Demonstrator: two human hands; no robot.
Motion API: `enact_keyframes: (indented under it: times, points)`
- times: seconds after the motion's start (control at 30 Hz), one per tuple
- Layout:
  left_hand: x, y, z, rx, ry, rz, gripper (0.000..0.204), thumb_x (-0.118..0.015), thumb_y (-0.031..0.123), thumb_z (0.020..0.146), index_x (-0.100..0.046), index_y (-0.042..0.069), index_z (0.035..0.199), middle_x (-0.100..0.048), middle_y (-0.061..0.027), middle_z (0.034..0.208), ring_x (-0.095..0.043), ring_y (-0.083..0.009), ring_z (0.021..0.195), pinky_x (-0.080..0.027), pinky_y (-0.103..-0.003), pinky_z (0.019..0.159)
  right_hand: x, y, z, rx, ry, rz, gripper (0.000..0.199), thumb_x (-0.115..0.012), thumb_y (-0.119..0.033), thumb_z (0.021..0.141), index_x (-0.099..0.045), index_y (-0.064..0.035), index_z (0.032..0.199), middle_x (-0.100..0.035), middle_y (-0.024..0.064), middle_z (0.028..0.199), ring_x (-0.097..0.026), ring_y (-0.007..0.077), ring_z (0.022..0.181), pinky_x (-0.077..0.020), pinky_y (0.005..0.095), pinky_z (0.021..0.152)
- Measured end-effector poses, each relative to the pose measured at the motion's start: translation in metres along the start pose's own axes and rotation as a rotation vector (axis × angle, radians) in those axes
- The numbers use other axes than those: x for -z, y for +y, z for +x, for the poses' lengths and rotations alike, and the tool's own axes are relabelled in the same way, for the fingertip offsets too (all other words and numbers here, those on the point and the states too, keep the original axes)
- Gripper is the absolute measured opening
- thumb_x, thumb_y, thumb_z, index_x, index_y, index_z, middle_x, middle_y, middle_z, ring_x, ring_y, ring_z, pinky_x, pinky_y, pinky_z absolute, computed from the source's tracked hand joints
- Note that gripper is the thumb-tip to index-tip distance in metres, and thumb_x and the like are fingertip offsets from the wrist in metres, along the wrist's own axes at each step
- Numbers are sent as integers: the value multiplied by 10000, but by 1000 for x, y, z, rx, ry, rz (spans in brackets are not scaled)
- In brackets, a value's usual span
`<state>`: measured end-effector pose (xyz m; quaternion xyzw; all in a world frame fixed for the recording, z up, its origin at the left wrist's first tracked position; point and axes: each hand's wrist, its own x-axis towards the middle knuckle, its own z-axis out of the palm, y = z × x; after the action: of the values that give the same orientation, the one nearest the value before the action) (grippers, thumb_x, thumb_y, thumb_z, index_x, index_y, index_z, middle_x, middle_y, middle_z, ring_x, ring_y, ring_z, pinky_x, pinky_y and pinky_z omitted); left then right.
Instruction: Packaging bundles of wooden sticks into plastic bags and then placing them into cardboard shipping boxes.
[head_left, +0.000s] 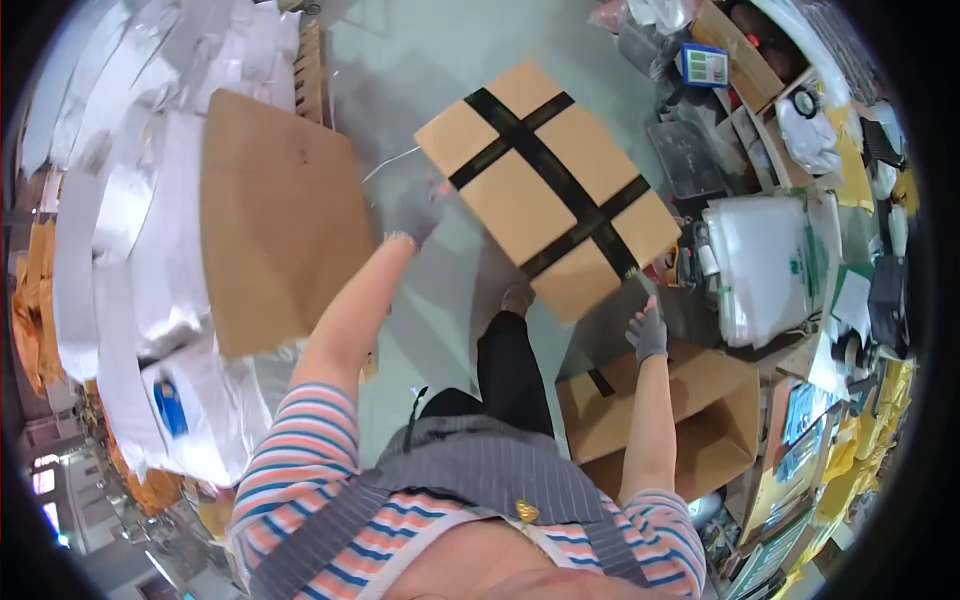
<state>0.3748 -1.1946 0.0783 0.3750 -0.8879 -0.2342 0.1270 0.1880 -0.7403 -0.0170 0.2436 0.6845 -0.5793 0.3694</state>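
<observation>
A closed cardboard box [590, 145] with crossing strips of black tape is tilted at an angle in front of me. My left hand [418, 210], in a grey glove, is by the box's left edge; motion blurs its fingers, and whether it touches the cardboard is unclear. Near the box's lower right corner is my right hand [648, 330], also gloved in grey with bare fingertips. Its fingers are spread, and nothing shows in them. Below that hand stands an open cardboard box [725, 400] with its flaps up.
At my left, a large brown cardboard sheet [285, 220] leans against stacks of white wrapped material [170, 230]. To the right are a pile of clear plastic bags [760, 270], a dark flat case [685, 160] and a cluttered shelf with a small blue-and-white box [703, 65]. Grey floor [400, 60] lies between.
</observation>
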Motion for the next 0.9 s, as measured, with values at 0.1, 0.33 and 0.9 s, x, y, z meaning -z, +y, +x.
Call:
enact_keyframes:
  times: [0.1, 0.33, 0.9]
  points:
    - [-46, -16, 124, 65, -25, 318, 553, -503, 479, 854, -573, -8, 1105, -626, -200, 1018, -596, -356, 941, -458, -444, 813, -26, 0, 44, -194, 95, 134, 599, -522, -661, 791, -537, -168, 1130, -582, 30, 1029, -538, 238, 988, -420, 442, 809]
    - [-61, -44, 216, 230, -182, 71, 553, -612, 552, 749, -630, 7, 846, -631, -161, 786, -607, -274, 773, -464, -362, 711, -128, -35, 9, 21, 11, 473, 721, -325, -639, 889, -375, -102, 1369, -459, 67, 1345, -448, 240, 1210, -340, 388, 1037]
    - [246, -4, 98, -427, 320, 259, 760, -722, 428, 720, -417, 10, 1278, -466, -238, 1256, -458, -414, 1139, -395, -450, 940, -333, 14, 39, -352, -410, -359, 403, -504, -463, 879, -533, -126, 1098, -614, 59, 818, -590, 203, 690, -472, 371, 617]
